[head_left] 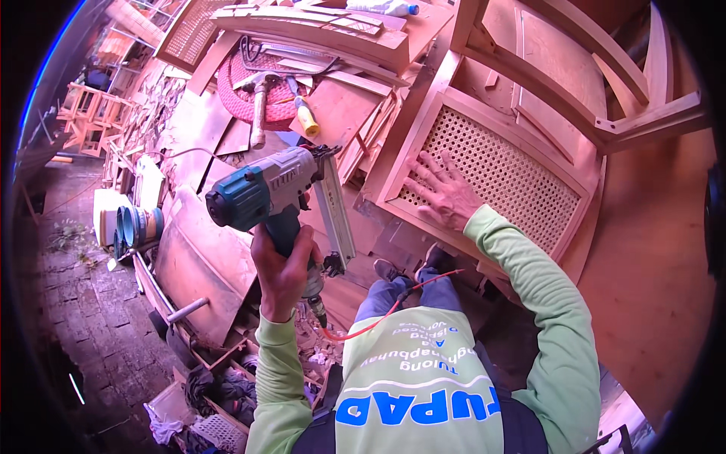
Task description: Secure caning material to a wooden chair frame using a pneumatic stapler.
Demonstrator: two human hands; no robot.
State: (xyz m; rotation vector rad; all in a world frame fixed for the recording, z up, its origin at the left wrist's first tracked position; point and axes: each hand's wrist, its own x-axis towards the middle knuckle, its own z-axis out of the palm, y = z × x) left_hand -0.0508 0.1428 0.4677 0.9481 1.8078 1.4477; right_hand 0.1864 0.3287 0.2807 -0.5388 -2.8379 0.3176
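My left hand [281, 266] is wrapped round the handle of a teal and grey pneumatic nail gun [265, 186], held up over the work area. A red air hose [378, 316] runs from the tool's lower end across my front. Fingers spread, my right hand [448, 193] lies flat on the near left corner of a woven cane seat panel [503, 170]. That panel is set in the wooden frame of a chair [586, 200], whose curved back rails reach toward the far right. The nail gun is apart from the chair.
A hammer [260, 106] and a yellow-handled tool [305, 117] lie by a pink round woven piece [231, 83]. Wood strips [325, 30] pile up at the back beside a plastic bottle [386, 7]. Blue buckets [136, 225] stand on the paved ground at left.
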